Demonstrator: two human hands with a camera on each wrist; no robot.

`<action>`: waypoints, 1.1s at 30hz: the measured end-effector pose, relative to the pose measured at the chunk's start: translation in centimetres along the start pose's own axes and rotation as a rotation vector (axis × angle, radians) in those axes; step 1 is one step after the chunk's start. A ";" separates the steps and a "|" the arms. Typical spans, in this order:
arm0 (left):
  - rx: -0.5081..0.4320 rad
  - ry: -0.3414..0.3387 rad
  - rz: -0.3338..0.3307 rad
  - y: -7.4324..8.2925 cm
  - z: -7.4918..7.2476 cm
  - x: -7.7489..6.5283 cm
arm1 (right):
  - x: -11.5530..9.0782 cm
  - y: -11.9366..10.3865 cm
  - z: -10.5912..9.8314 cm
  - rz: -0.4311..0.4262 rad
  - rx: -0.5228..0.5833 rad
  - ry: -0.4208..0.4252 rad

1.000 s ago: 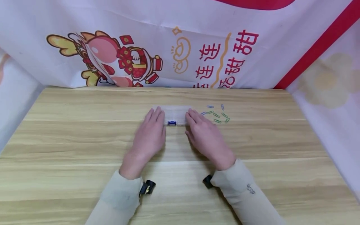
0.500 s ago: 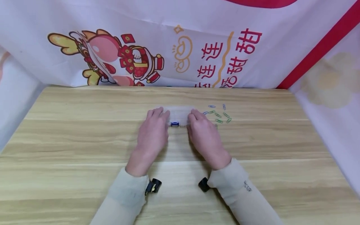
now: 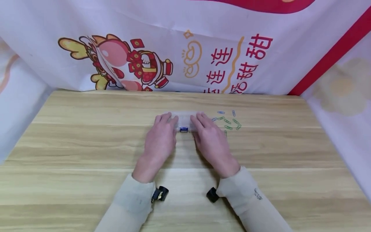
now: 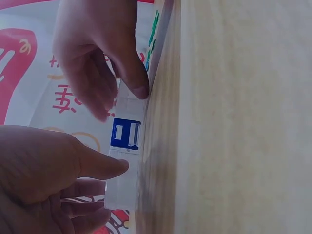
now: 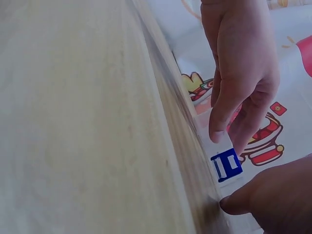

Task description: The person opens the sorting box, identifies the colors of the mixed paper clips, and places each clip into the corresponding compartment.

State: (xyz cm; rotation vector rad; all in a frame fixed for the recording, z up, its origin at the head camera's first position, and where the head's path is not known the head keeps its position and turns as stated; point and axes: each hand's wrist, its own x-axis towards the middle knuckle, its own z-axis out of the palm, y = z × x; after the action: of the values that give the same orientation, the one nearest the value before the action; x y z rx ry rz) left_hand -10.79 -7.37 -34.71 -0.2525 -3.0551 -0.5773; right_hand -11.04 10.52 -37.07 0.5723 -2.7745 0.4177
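Note:
A clear plastic box (image 3: 184, 120) with a blue latch (image 3: 184, 129) on its front lies on the table, long side toward me. My left hand (image 3: 160, 137) holds its left end; in the left wrist view the thumb lies along the front face and the fingers reach behind. At the right end my right hand (image 3: 211, 138) grips the box, thumb at the front edge and fingers over the top. The blue latch (image 4: 126, 133) sits between both thumbs and looks fastened against the front. The hands hide both box ends.
Right of the box, several green paper clips (image 3: 228, 128) and a few blue paper clips (image 3: 221, 112) lie scattered, one green clip close beside the right hand. Behind the wooden table (image 3: 87, 138) hangs a printed white cloth (image 3: 162, 19).
The fingers of both hands have bent from a flatter pose on the box and gripped its ends. A green clip beside the right hand has come into view. The head view has shifted slightly.

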 end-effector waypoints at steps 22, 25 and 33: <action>-0.026 -0.031 0.010 -0.4 -0.3 0.0 | -0.1 0.0 0.1 0.052 0.063 0.016; -0.028 -0.055 0.011 -0.4 -0.5 0.2 | 0.0 0.1 0.2 0.057 0.091 0.026; -0.069 -0.068 0.011 -0.4 -0.4 0.4 | 0.2 0.3 0.3 0.079 0.129 0.052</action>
State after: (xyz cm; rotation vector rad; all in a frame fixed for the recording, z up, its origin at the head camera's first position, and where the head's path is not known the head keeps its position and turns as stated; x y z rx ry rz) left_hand -11.24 -7.84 -34.43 -0.2964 -3.0998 -0.6888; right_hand -11.41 10.63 -37.38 0.4742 -2.7418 0.6231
